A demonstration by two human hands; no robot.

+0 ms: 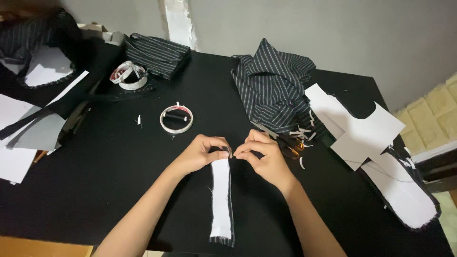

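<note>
Pinching the top end of a long white strip [221,200] with dark striped edges, the left hand [202,153] and the right hand [262,154] meet fingertip to fingertip, so the strip lies flat and straight on the black counter [119,171]. Scissors [285,143] rest just beside the right hand, and a tape roll [176,119] lies a little farther up.

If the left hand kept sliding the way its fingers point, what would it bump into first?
The left hand points right, toward the right hand. Their fingertips nearly meet over the white strip, so it would likely meet that hand first.
</note>
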